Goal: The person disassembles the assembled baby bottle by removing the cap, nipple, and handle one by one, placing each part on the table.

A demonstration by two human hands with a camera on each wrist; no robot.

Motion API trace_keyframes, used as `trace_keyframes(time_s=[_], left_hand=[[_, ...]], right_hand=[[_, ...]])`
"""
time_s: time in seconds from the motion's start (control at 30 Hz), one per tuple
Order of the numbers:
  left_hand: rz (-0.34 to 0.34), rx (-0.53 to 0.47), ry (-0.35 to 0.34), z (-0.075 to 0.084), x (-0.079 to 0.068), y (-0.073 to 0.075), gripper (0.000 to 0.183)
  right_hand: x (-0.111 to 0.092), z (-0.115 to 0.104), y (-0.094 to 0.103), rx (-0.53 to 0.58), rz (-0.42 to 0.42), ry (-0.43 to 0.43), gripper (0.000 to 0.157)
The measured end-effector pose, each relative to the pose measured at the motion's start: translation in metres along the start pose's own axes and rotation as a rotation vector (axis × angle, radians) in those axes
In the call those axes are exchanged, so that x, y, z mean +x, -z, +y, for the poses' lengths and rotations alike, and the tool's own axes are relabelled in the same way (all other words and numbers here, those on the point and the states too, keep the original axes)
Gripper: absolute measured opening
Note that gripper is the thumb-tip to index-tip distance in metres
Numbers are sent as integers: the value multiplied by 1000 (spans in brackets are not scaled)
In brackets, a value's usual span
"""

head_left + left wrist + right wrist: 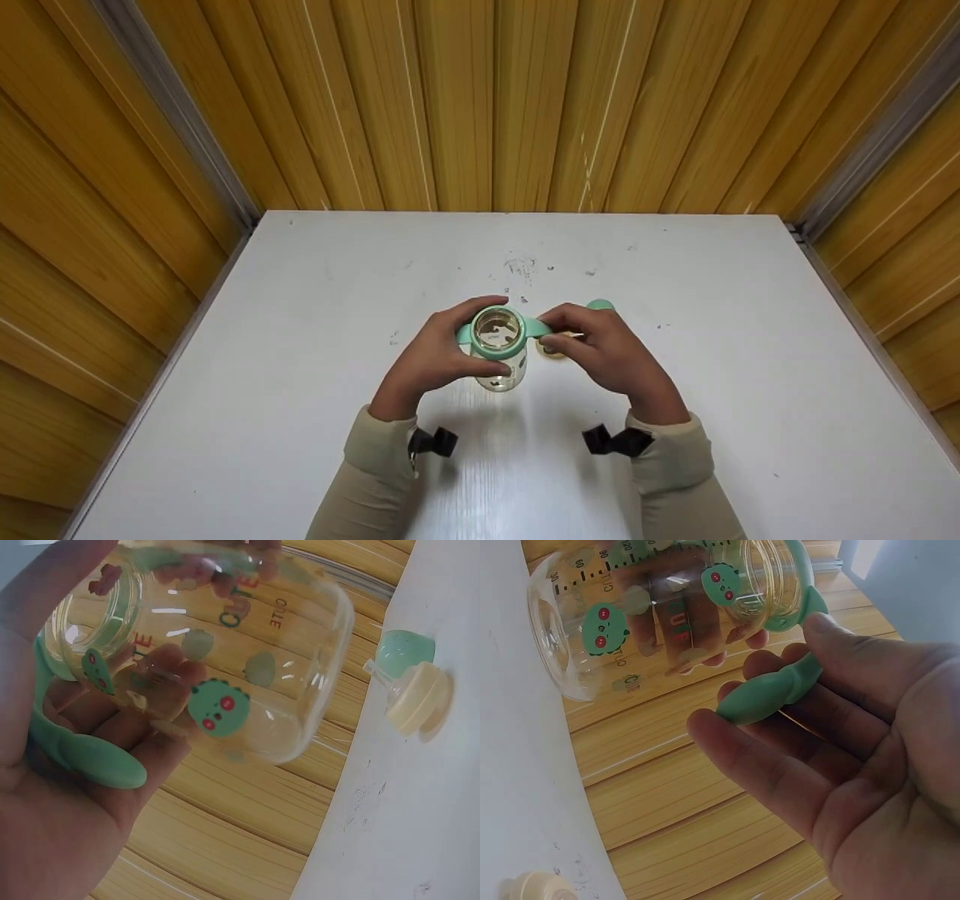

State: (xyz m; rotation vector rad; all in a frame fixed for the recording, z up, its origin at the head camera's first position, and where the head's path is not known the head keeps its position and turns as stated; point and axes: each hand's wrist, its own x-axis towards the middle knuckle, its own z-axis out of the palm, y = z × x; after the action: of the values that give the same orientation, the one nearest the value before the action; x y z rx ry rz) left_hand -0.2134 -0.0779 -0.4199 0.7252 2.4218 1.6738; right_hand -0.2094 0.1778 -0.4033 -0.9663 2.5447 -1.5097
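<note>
A clear baby bottle (501, 377) with green cartoon faces is held above the table, its open mouth up. Around its neck sits a green ring with two handles (537, 328). My left hand (435, 352) grips the bottle from the left, thumb on the near side and fingers on the far side. One green handle (105, 761) lies against the left palm. On the other side, my right hand (604, 349) holds the right handle (759, 699) between thumb and fingers. A cream collar with a straw (412, 701) lies on the table, partly behind the right hand in the head view.
A green cap (601, 304) is on the white table (337, 285), just beyond the right hand. Yellow wood-look panels (457, 105) rise behind the table and at both sides. Black wrist mounts (442, 441) stick out from the sleeves.
</note>
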Motion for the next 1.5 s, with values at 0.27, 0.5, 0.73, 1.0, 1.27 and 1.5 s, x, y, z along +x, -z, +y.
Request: trace_keyframes(time_s=[0.27,0.5,0.73,1.0,1.27,1.5], left_hand=[[25,31,-18,1,-1,-1,80],[54,60,3,4,-1,-2,78],[68,57,13,3,0,-4,78],[80,34,39,4,1,-3,81],[106,-2,27,2,2,-2,72],[95,-20,21,0,2,-1,74]], right_hand=[[1,2,-1,-2,9,-7,17],[2,2,-2,-8,22,-8,18],[3,3,-2,-18,27,-19,18],[3,1,-1,-43,52,-9,18],[3,2,-2,-42,78,11,18],[3,1,-2,-22,79,7,18]])
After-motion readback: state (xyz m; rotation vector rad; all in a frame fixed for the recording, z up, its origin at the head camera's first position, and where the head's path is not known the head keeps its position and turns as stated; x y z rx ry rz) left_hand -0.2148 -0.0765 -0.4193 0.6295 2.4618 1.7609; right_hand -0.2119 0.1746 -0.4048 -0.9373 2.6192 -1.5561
